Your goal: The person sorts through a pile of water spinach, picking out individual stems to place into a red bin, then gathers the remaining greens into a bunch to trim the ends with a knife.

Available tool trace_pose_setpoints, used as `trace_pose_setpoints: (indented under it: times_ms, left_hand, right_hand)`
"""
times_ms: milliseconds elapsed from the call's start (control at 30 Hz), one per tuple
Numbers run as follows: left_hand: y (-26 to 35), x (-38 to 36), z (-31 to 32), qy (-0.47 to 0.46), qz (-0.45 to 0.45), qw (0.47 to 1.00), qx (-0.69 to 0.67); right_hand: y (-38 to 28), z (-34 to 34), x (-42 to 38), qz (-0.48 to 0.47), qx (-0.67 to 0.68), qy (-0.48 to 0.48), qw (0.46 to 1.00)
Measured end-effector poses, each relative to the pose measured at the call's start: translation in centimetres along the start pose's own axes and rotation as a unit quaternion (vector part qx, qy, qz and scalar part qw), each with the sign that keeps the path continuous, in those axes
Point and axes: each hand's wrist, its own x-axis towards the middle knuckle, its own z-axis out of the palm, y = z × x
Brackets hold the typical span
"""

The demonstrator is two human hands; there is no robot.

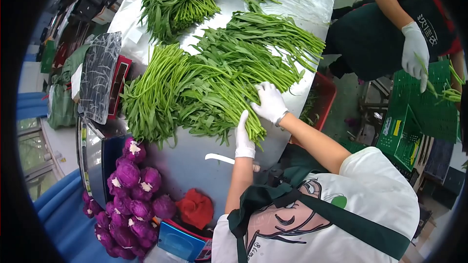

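Long-stemmed leafy greens, which look like water spinach (219, 92), lie in overlapping bundles across the metal table. My left hand (243, 139), in a white glove, grips the cut stem ends of the nearest bundle, its thumb along the side and its other fingers partly hidden. Opposite it, my gloved right hand (270, 104) curls over the same stems from the far side. A knife (219, 158) with a pale curved blade lies on the table just below my left hand, its handle partly behind my forearm.
Purple cabbages (129, 204) are piled at the lower left beside a red cloth (195, 208). A black-topped device (100, 75) stands at the table's left edge. A red crate (324, 100) sits below the right edge. A co-worker's gloved hand (416, 53) holds stems over green crates (402, 136).
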Motion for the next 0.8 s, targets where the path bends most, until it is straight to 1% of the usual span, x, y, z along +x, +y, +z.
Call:
trace_pose_setpoints:
  times_ms: [67, 100, 200, 233, 267, 333, 367, 500, 533, 600, 633, 733, 767, 800]
  left_hand:
    - [0.0, -0.2, 0.3, 0.004, 0.003, 1.000, -0.009]
    - [0.0, -0.2, 0.2, -0.007, -0.009, 1.000, -0.020]
    - [0.5, -0.4, -0.5, -0.034, -0.035, 0.998, -0.048]
    - [0.8, -0.7, -0.5, -0.041, -0.036, 0.997, -0.053]
    - [1.1, -0.9, -0.5, -0.047, -0.038, 0.997, -0.058]
    - [1.2, -1.2, -0.7, -0.052, -0.050, 0.996, -0.061]
    - [1.1, -1.4, -1.0, -0.061, -0.050, 0.995, -0.065]
    - [0.0, -1.7, -1.8, -0.069, -0.023, 0.993, -0.090]
    - [-0.3, -1.5, -1.7, -0.069, -0.014, 0.993, -0.095]
    - [-0.1, -1.1, -2.0, -0.059, -0.016, 0.997, -0.043]
    - [0.1, -1.1, -1.9, -0.053, -0.021, 0.998, -0.027]
    - [0.7, -1.6, -1.3, -0.031, -0.020, 0.999, -0.022]
    - [0.5, -1.6, -1.7, -0.028, -0.023, 0.999, -0.024]
    - [0.6, -1.6, -1.6, -0.031, -0.023, 0.999, -0.027]
  right_hand:
    - [0.7, 1.5, 0.8, -0.025, -0.020, -0.016, 0.999]
    - [0.6, 0.8, 1.0, -0.013, 0.046, -0.063, 0.997]
    - [1.4, 2.3, 0.7, -0.074, 0.150, -0.067, 0.984]
    - [0.2, 1.6, -0.1, -0.079, 0.237, -0.071, 0.966]
    - [-0.8, 0.6, -1.2, -0.059, 0.207, -0.105, 0.971]
    - [-2.1, 0.8, -3.0, -0.088, 0.184, -0.028, 0.979]
    - [-2.0, 0.2, -3.2, -0.108, 0.139, -0.059, 0.983]
    - [-1.1, -1.6, -2.0, -0.213, 0.071, -0.087, 0.971]
    - [-0.4, -1.2, -1.5, -0.225, 0.074, -0.061, 0.970]
    - [1.1, 0.1, -0.5, -0.250, 0.077, -0.010, 0.965]
    - [1.7, 0.2, -0.2, -0.209, 0.051, -0.049, 0.975]
    - [2.4, 0.1, 0.5, -0.180, 0.030, -0.088, 0.979]
    - [3.5, 1.3, 1.0, -0.271, -0.013, 0.056, 0.961]
    - [3.3, 1.3, 0.8, -0.270, -0.039, 0.041, 0.961]
